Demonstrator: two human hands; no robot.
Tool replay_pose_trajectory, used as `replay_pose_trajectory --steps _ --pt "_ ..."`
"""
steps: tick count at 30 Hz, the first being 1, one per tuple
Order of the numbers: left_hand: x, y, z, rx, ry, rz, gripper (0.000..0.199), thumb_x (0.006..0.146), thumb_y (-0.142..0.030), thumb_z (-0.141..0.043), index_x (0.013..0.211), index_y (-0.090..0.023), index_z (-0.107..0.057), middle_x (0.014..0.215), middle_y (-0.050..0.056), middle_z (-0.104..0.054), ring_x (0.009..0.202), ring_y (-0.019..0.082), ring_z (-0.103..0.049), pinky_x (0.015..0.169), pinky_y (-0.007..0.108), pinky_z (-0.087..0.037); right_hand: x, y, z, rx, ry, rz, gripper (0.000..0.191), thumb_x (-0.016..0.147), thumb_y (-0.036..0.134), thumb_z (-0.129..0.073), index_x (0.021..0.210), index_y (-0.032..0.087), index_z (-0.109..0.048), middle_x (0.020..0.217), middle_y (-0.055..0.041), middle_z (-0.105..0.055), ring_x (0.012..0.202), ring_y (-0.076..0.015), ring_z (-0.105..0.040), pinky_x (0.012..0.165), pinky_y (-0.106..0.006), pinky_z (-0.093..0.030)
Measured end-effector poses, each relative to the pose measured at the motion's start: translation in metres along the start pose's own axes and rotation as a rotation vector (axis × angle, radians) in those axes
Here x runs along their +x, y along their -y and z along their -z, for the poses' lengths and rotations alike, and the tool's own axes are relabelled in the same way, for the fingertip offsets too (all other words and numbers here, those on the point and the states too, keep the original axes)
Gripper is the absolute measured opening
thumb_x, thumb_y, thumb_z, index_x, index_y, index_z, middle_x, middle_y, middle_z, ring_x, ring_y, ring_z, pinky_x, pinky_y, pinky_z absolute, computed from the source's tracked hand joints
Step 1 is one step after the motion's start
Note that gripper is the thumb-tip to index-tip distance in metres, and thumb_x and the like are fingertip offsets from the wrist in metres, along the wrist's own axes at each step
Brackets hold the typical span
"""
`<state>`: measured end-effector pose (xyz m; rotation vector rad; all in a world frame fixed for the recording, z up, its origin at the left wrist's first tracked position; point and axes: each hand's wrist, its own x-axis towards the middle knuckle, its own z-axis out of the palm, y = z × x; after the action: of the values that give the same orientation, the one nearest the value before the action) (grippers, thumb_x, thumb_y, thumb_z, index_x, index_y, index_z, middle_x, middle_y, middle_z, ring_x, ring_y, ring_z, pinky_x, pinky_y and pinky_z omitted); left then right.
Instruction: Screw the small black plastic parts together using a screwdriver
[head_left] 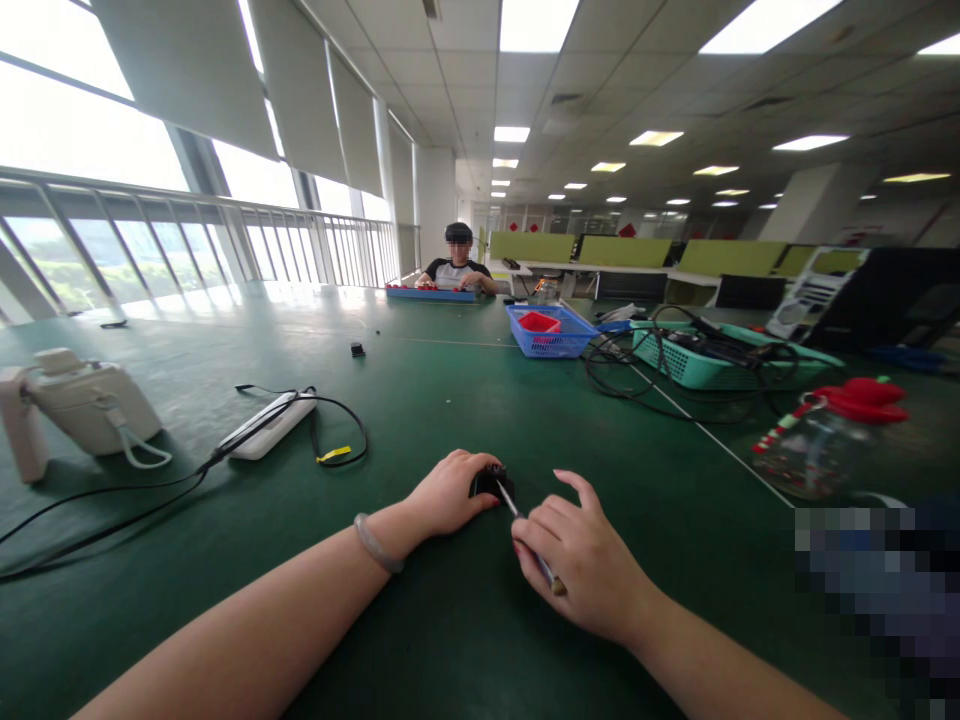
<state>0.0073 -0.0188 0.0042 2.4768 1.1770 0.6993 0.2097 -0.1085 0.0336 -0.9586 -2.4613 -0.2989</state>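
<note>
My left hand (pixel 452 493) is closed around a small black block-like part (pixel 487 483), holding it on the green table (pixel 420 620). Its exact kind is hard to make out, and my fingers cover its left side. Between thumb and fingers, my right hand (pixel 577 550) grips a slim metal screwdriver-like tool (pixel 519 515) with a brownish end. The tool slants down to the left, and its tip meets the black part. The index finger of that hand sticks out, off the tool.
Leftward lie a white power strip (pixel 274 425) with black cables and a white bottle (pixel 97 400). A small black piece (pixel 358 350) sits farther back. Blue (pixel 551 335) and teal (pixel 705 365) baskets and a red-lidded jar (pixel 825 440) stand right. Another person (pixel 456 270) sits at the far end.
</note>
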Motion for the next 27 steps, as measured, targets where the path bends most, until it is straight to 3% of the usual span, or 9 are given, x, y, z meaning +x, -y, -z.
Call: replay_pose_trajectory --steps 14,20,23,27 --pt "0.000 0.004 -0.003 0.045 0.005 -0.022 0.047 0.079 -0.033 -0.068 0.123 -0.020 -0.057 0.121 0.007 -0.065 0.112 0.025 -0.056 0.102 0.039 -0.042 0.000 -0.013 -0.006 0.044 -0.019 -0.085 0.012 0.092 0.022 -0.049 0.093 0.021 -0.062 0.082 -0.0012 -0.065 0.078 -0.0166 -0.059 0.107 -0.050 -0.024" --pt "0.000 0.004 -0.003 0.057 0.011 -0.033 0.051 0.081 -0.035 -0.066 0.128 -0.019 -0.055 0.122 0.008 -0.064 0.112 0.025 -0.056 0.102 0.039 -0.042 0.001 -0.019 -0.006 0.201 -0.067 -0.211 0.010 0.091 0.021 -0.051 0.091 0.022 -0.061 0.085 -0.0012 -0.068 0.080 -0.0168 -0.061 0.104 -0.048 -0.030" --pt "0.000 0.004 -0.002 0.059 0.021 -0.034 0.055 0.082 -0.035 -0.065 0.133 -0.021 -0.050 0.125 0.008 -0.062 0.114 0.026 -0.055 0.102 0.039 -0.041 0.002 -0.022 -0.007 0.298 -0.111 -0.320 0.011 0.091 0.024 -0.052 0.089 0.023 -0.062 0.086 -0.0017 -0.068 0.083 -0.0186 -0.062 0.095 -0.044 -0.040" --pt "0.000 0.002 -0.001 0.068 0.031 -0.039 0.057 0.084 -0.037 -0.062 0.137 -0.021 -0.046 0.123 0.009 -0.063 0.115 0.026 -0.054 0.103 0.039 -0.041 -0.001 -0.035 -0.013 0.574 -0.160 -0.543 0.021 0.092 0.037 -0.050 0.087 0.021 -0.063 0.077 -0.0027 -0.065 0.071 -0.0186 -0.061 0.067 -0.033 -0.050"
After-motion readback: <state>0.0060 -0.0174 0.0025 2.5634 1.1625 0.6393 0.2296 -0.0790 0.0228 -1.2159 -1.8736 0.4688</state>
